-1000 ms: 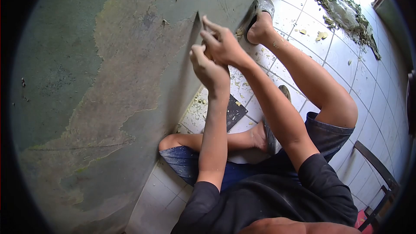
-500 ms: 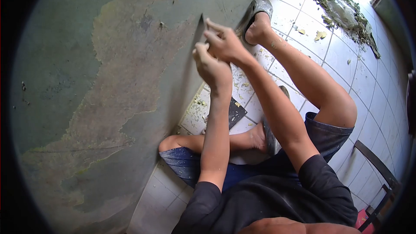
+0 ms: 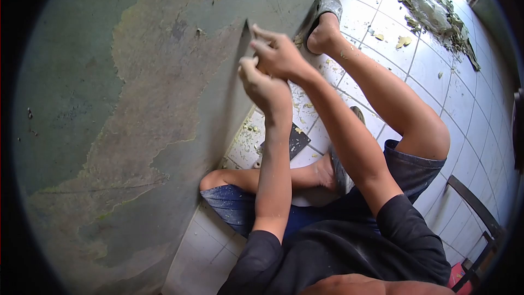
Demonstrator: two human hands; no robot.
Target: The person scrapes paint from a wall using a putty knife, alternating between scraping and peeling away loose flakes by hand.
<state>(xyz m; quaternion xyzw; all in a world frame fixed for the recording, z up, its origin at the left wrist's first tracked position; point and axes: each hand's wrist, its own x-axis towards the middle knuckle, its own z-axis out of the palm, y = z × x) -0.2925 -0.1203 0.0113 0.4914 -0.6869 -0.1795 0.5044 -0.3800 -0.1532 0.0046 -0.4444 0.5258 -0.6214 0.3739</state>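
Note:
Both of my hands are closed together on a scraper, its thin dark blade seen nearly edge-on against the wall. My right hand is the upper one, with a finger stretched along the tool toward the blade. Just below, my left hand wraps around the lower part; the handle is mostly hidden by my fingers. The green-grey wall has a large bare patch with ragged, flaking paint edges. The blade meets the wall just right of this patch.
Paint flakes litter the white tiled floor along the wall. A dark square plate lies between my legs. Debris and clear plastic are heaped at the upper right. A dark chair-like frame stands at the right.
My two hands and the scraper have shifted slightly left along the wall. My legs have stayed in place.

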